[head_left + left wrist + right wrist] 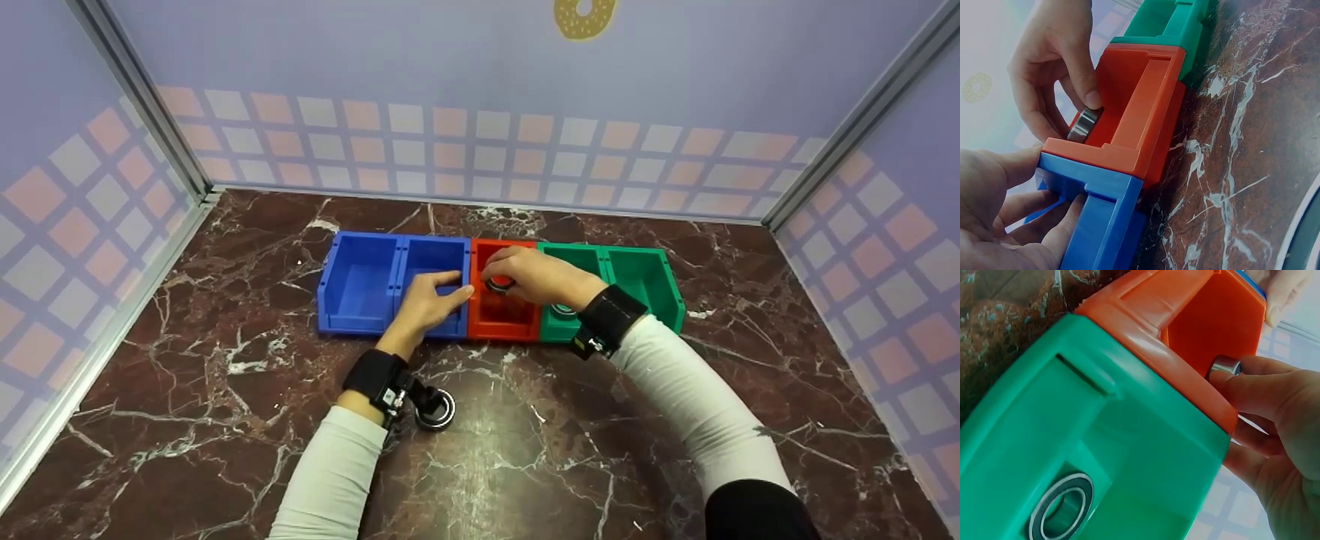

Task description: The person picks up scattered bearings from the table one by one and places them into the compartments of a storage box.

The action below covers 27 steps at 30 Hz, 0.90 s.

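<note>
Over the red bin (pixel 506 326), my right hand (pixel 536 274) pinches a ball bearing (pixel 1225 364) between thumb and fingers; its shiny metal side shows in both wrist views. My left hand (pixel 429 304) grips the wall of the blue bin (pixel 1103 225) beside the red one, thumb at the top edge and fingers down inside. A second ball bearing (pixel 1061 509), with a dark ring face, lies in the green bin (pixel 1145 455) under my right wrist. Another bearing (pixel 436 410) is on the table below my left wrist, partly hidden by the wrist camera.
The bins stand in one row: two blue, one red, two green. The outer blue bin (pixel 360 277) is at the left end, the outer green bin (pixel 641 281) at the right. Patterned panels (pixel 487 150) enclose the dark marbled table (pixel 525 465) at the back and sides.
</note>
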Each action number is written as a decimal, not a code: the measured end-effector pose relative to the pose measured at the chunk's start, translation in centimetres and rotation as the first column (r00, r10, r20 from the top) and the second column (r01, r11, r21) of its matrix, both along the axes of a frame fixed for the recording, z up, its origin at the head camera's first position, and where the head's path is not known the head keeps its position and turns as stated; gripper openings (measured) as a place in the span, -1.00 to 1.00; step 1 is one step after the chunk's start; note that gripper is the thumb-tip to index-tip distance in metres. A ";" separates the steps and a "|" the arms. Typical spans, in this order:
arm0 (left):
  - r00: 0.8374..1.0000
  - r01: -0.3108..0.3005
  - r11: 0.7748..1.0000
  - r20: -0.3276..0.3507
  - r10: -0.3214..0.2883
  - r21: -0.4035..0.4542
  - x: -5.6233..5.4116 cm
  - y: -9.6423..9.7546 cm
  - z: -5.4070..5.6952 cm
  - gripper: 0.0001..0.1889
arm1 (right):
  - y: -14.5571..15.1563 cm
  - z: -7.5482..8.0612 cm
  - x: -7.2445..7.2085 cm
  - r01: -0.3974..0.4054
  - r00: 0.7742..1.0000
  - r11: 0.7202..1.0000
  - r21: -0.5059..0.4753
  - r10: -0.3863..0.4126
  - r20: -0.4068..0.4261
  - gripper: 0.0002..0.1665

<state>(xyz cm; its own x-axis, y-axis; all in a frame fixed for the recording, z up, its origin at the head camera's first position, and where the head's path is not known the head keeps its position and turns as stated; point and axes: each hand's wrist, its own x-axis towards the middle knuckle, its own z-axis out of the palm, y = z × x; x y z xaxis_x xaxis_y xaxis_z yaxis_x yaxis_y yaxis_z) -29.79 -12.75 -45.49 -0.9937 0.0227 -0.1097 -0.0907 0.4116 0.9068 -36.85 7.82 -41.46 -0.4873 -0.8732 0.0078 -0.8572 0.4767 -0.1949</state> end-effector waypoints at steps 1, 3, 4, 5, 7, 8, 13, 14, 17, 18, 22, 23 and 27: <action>1.000 0.000 1.000 0.000 0.000 0.001 0.0 0.0 0.0 -0.41 | -0.1 -0.1 0.0 0.003 1.000 1.000 0.006 -0.003 0.001 -0.54; 1.000 -0.001 1.000 0.001 0.001 0.006 0.0 0.0 0.0 -0.41 | -0.2 -0.3 0.0 0.007 1.000 1.000 0.020 -0.007 -0.003 -0.54; 1.000 0.001 1.000 -0.001 -0.001 0.006 0.0 0.0 0.0 -0.41 | -0.3 -0.4 -0.1 0.007 1.000 1.000 0.025 -0.007 -0.007 -0.54; 1.000 0.001 1.000 -0.002 -0.001 0.008 0.0 0.0 0.0 -0.41 | -0.3 -0.5 -0.1 0.006 1.000 1.000 0.031 -0.006 -0.011 -0.55; 1.000 0.004 1.000 -0.011 -0.004 0.009 0.0 0.0 0.0 -0.41 | -0.4 -0.6 -0.1 0.004 1.000 0.999 0.038 -0.003 -0.016 -0.56; 1.000 0.003 1.000 -0.015 -0.003 0.011 0.0 -0.1 0.0 -0.42 | -0.5 -0.7 -0.1 0.003 1.000 0.999 0.039 -0.002 -0.016 -0.57; 1.000 0.005 1.000 -0.026 -0.005 0.012 0.0 -0.1 0.0 -0.43 | -0.6 -1.1 -0.2 -0.001 1.000 0.999 0.046 0.002 -0.019 -0.58; 1.000 0.004 1.000 -0.022 -0.004 0.012 0.0 -0.1 0.0 -0.43 | -0.6 -1.2 -0.2 0.001 1.000 0.999 0.049 0.000 -0.019 -0.57; 1.000 -0.001 1.000 -0.005 0.001 0.013 0.0 -0.1 0.0 -0.42 | -0.6 -1.4 -0.2 0.007 1.000 0.998 0.063 -0.006 -0.012 -0.56; 1.000 -0.003 1.000 -0.003 0.003 0.011 0.0 -0.1 0.0 -0.42 | -0.6 -1.4 -0.1 0.012 1.000 0.997 0.070 -0.012 -0.009 -0.55; 1.000 -0.004 1.000 -0.005 0.005 0.005 0.0 0.0 0.0 -0.42 | -0.7 -1.6 -0.1 0.028 1.000 0.995 0.091 -0.028 -0.005 -0.52; 1.000 -0.004 1.000 -0.007 0.004 0.003 -0.1 0.0 0.0 -0.42 | -0.7 -1.6 -0.1 0.030 1.000 0.995 0.094 -0.029 -0.005 -0.51; 1.000 -0.004 1.000 -0.010 0.004 0.006 -0.1 0.0 -0.1 -0.42 | -0.8 -1.8 -0.2 0.023 1.000 0.995 0.093 -0.023 -0.004 -0.50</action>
